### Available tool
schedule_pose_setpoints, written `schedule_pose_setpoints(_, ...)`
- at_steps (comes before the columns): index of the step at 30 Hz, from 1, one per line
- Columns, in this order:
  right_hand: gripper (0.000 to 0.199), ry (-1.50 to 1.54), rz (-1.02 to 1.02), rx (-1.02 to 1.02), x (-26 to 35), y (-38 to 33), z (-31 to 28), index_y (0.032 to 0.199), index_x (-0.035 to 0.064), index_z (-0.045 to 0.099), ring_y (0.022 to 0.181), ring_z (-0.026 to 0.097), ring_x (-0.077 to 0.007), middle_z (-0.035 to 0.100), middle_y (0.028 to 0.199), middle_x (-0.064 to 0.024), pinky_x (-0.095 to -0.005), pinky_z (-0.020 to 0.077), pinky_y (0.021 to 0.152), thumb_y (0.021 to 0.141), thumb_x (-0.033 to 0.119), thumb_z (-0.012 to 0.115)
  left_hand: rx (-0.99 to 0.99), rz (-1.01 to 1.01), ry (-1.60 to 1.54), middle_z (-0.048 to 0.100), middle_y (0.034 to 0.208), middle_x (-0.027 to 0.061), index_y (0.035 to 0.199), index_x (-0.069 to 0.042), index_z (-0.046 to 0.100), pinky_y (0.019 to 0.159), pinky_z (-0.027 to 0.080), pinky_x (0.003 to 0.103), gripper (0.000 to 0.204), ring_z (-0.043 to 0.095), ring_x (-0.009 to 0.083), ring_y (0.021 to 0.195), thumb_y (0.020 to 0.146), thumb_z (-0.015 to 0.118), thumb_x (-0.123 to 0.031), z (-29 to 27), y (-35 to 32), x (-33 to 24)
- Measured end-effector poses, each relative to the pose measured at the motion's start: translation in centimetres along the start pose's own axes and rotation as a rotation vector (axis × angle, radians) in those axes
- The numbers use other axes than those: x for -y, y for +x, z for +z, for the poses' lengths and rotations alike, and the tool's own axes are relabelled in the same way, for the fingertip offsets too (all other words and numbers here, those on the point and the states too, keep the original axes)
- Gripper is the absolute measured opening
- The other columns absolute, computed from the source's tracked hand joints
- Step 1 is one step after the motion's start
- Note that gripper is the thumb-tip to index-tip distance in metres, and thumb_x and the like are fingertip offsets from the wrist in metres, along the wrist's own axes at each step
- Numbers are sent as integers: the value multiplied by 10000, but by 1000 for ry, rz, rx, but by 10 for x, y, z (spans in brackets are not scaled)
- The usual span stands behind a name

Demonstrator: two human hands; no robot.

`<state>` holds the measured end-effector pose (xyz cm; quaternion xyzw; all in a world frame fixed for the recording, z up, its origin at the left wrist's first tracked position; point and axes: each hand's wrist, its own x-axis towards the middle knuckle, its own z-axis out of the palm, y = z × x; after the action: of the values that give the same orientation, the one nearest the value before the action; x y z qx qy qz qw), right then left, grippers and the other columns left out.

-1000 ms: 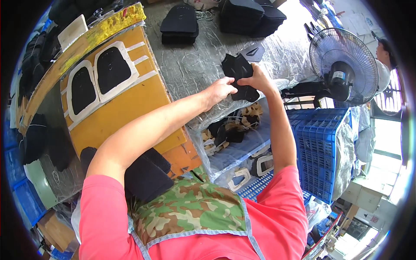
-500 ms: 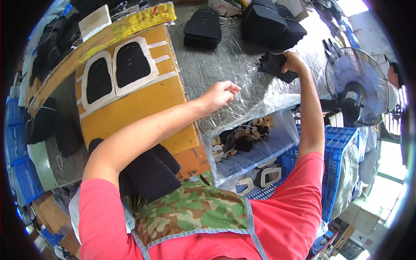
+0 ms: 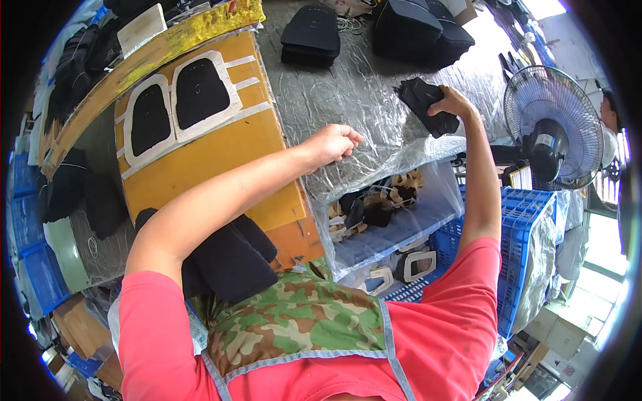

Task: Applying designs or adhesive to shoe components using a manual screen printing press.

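My right hand (image 3: 455,105) reaches out at the far right of the table and grips a small stack of black cut pieces (image 3: 422,100). Its thumb is on top and the pieces' uneven ends point left. My left hand (image 3: 332,144) is over the middle of the silvery table cover (image 3: 321,93), its fingers curled in and nothing visible between them. To its left, a yellow-brown board (image 3: 200,167) carries two rounded white frames, each around a black panel (image 3: 200,93). Folded black ribbed fabric (image 3: 234,260) lies across my lap, by my left forearm.
Black padded stacks (image 3: 311,33) and larger black bundles (image 3: 418,37) stand at the table's back. A fan (image 3: 555,134) is at the right. Below the table edge are a plastic-lined bin of scraps (image 3: 381,207) and blue crates (image 3: 521,227). A yellow-stained wooden bar (image 3: 187,43) borders the board.
My right hand has turned the black stack, which now sits more upright and shows more of its layers. The left hand has drawn slightly back and left, its fingers curling in more.
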<state>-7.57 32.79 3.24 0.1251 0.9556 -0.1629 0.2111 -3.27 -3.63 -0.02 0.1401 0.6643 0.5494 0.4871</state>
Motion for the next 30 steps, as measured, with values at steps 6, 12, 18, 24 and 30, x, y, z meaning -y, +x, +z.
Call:
schedule_pose_setpoints(6, 630, 94, -257, -292, 80, -63, 33, 1100, -16, 585, 866, 655, -307, 664, 934, -201, -364, 508, 787, 555, 229, 785, -350, 287, 183, 417, 1366, 172, 1419, -43, 304, 1000, 381, 345, 674, 421, 250, 1249, 788, 541, -48, 2, 20, 13)
schedule_pose_setpoints(12, 477, 323, -388, -495, 138, -124, 96, 1088, 70, 601, 890, 661, -302, 684, 914, -137, -378, 510, 799, 637, 106, 751, -398, 523, 124, 432, 1316, 158, 1392, -135, 394, 1059, 323, 313, 810, 378, 253, 1290, 630, 477, 127, -34, 47, 22)
schedule_pose_setpoints(18, 431, 624, -199, -627, 95, -135, 143, 1054, 53, 641, 832, 681, -217, 705, 909, -92, -324, 512, 767, 645, 76, 772, -304, 565, 280, 527, 1141, 107, 1239, -103, 547, 987, 392, 319, 635, 495, 224, 1121, 651, 490, 130, -17, 43, 16)
schedule_pose_setpoints(24, 389, 968, -145, -621, 81, -118, 133, 1057, 41, 665, 823, 617, -105, 678, 882, -41, -252, 489, 735, 698, 124, 786, -458, 653, 443, 552, 1071, 151, 1146, -93, 570, 951, 419, 390, 455, 533, 331, 1056, 710, 598, 35, -8, 58, 11)
schedule_pose_setpoints(30, 260, 1866, -241, -602, 98, -109, 157, 1091, 25, 640, 930, 567, -112, 639, 1007, -47, -245, 430, 857, 916, 215, 606, -407, 656, 400, 529, 1135, 170, 1219, -82, 489, 992, 381, 378, 594, 492, 328, 1138, 652, 566, 74, -2, 63, 19)
